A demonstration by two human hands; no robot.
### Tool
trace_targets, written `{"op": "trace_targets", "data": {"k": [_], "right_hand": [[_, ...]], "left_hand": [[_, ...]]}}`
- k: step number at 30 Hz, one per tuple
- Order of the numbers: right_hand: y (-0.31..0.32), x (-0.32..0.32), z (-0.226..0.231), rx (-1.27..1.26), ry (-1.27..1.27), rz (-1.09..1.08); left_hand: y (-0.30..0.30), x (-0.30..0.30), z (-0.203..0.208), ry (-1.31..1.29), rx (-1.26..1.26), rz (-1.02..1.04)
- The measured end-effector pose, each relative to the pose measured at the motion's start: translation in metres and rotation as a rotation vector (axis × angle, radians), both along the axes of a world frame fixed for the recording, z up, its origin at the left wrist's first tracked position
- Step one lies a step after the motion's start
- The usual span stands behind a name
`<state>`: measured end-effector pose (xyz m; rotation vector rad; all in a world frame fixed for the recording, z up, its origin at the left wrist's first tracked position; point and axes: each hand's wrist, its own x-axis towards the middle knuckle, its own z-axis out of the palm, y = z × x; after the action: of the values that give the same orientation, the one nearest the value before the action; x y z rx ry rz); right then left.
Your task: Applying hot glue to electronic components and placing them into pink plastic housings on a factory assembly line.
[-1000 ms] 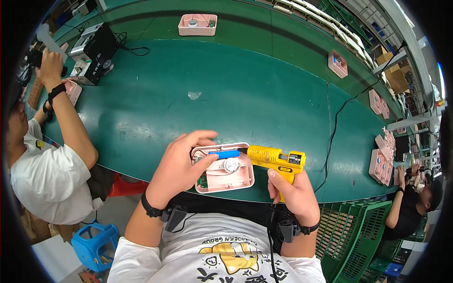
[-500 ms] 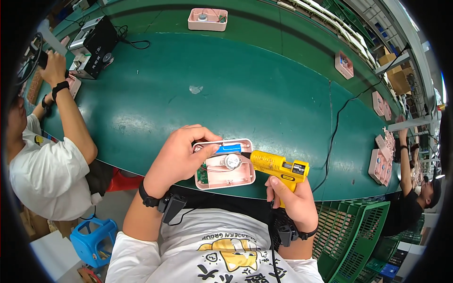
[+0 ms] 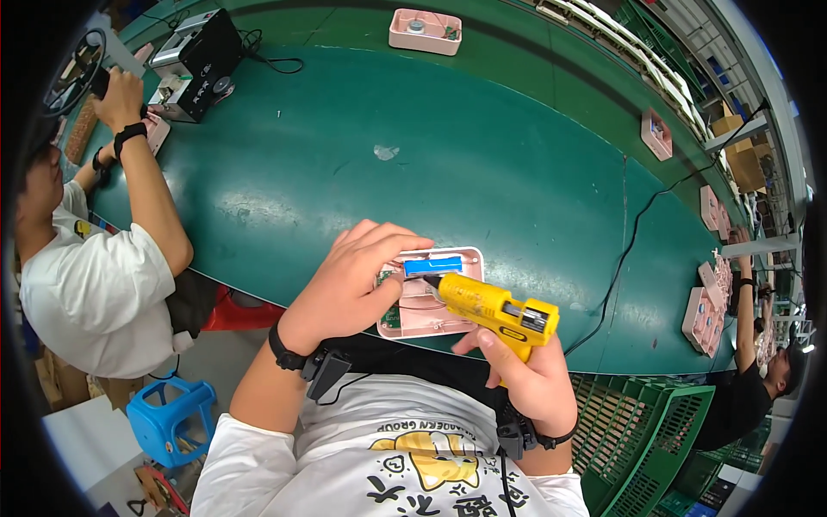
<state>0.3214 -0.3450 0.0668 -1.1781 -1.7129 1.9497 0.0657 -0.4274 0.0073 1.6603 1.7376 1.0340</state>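
Note:
An open pink plastic housing (image 3: 420, 327) lies at the near edge of the green table. My left hand (image 3: 351, 277) grips its left side, fingers over the far rim and thumb reaching inside. A blue battery pack (image 3: 433, 265) sits along the housing's far wall. My right hand (image 3: 527, 372) is closed round the handle of a yellow glue gun (image 3: 482, 299). The gun's dark nozzle points left, close to the near side of the battery pack; whether it touches is unclear. Green circuit board (image 3: 390, 317) shows at the housing's left end. The gun's body covers much of the inside.
A black cable (image 3: 622, 250) runs across the table's right side. Several pink housings, one (image 3: 425, 32) at the back, stand around. A black machine (image 3: 196, 65) is at far left beside a co-worker (image 3: 103, 284). Green crates (image 3: 633, 431) and a blue stool (image 3: 172, 420) stand below table height.
The glue gun's nozzle has moved left along the battery pack's near side, and its body now hides the round silver part. My left thumb has come off the battery pack.

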Motion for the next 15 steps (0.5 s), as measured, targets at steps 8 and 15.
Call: {"op": "trace_targets", "data": {"k": [8, 15], "right_hand": [[0.006, -0.003, -0.013, 0.032, -0.123, 0.166], [0.003, -0.002, -0.007, 0.149, -0.176, 0.128]], "left_hand": [[0.000, 0.001, -0.006, -0.017, -0.002, -0.012], [0.000, 0.004, -0.009, 0.011, 0.047, 0.025]]}}
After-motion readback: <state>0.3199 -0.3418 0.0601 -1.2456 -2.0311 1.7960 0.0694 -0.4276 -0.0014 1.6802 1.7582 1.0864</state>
